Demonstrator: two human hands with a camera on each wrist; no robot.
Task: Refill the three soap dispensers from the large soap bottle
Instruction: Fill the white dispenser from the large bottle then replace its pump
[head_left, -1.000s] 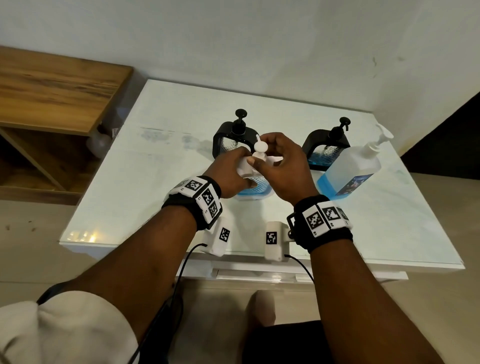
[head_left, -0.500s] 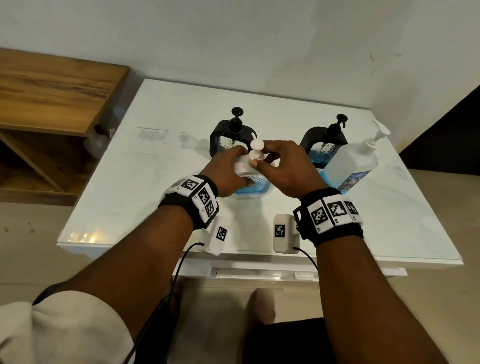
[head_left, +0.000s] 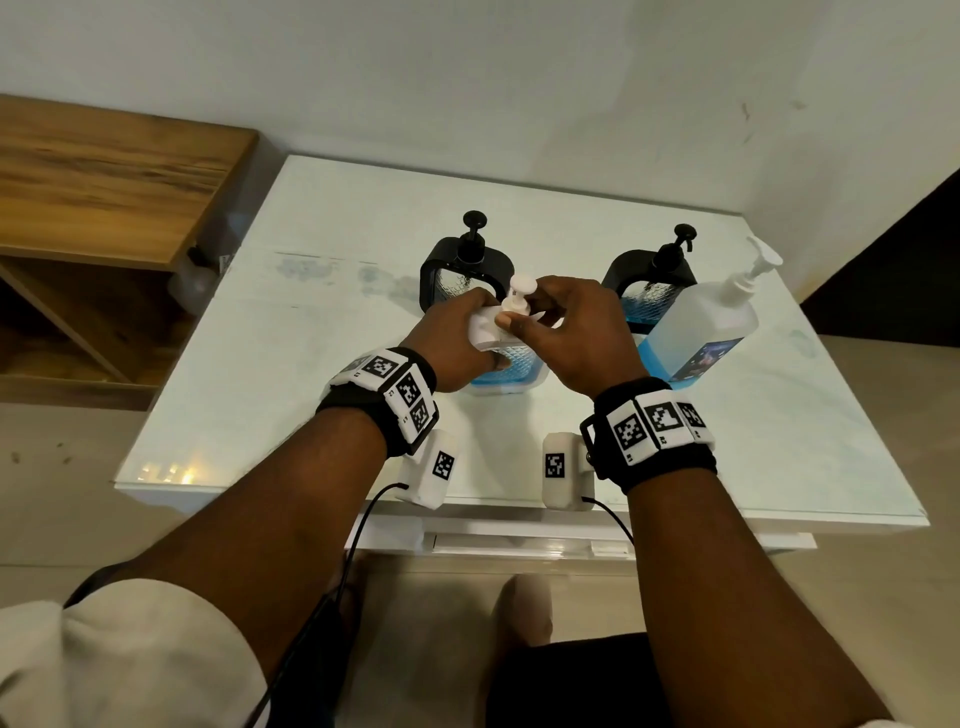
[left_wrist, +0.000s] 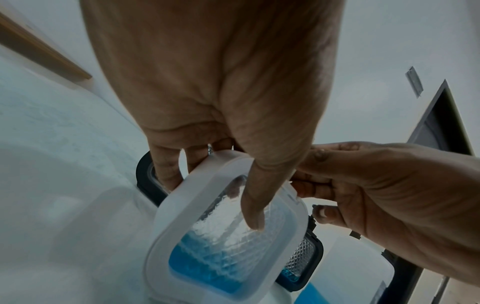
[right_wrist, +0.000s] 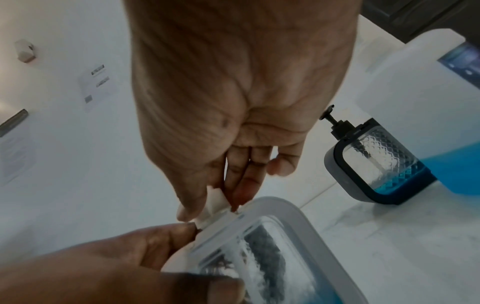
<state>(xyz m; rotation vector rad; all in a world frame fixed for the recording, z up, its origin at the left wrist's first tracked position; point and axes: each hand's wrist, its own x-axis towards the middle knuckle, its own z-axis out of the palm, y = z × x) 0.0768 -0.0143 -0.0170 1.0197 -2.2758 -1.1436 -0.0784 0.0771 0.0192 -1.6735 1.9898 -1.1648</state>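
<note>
With the left hand wrapped around the white-framed dispenser just in front of the large soap bottle, the right hand pinches its pump collar, apparently unscrewing; lifting the pump free likely comes next.

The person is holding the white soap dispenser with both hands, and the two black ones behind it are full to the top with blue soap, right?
Not quite. Both hands do hold the white dispenser, but the black dispensers are not full. The right wrist view shows blue soap only near the bottom of one.
</note>
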